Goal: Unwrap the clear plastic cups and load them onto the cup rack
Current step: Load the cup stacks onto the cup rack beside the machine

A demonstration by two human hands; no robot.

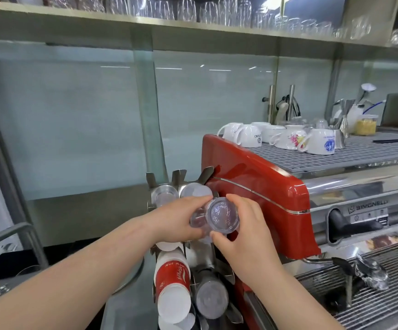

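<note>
A stack of clear plastic cups (220,216) lies on its side, its round base facing me, over the right column of the metal cup rack (177,178). My left hand (179,221) grips the stack from the left. My right hand (243,236) holds its near end between thumb and fingers. The rack's upper slots hold clear cups (166,195) and white-based cups (195,190). Lower slots hold red-and-white paper cups (173,282) and a stack of greyish cups (211,298). I cannot tell whether any wrapping is on the held stack.
A red espresso machine (260,191) stands right beside the rack, with white mugs (288,138) on its top grid. A crumpled piece of clear plastic (369,273) lies on its drip tray. A shelf of glasses (193,10) runs overhead. A metal rail (9,232) is at left.
</note>
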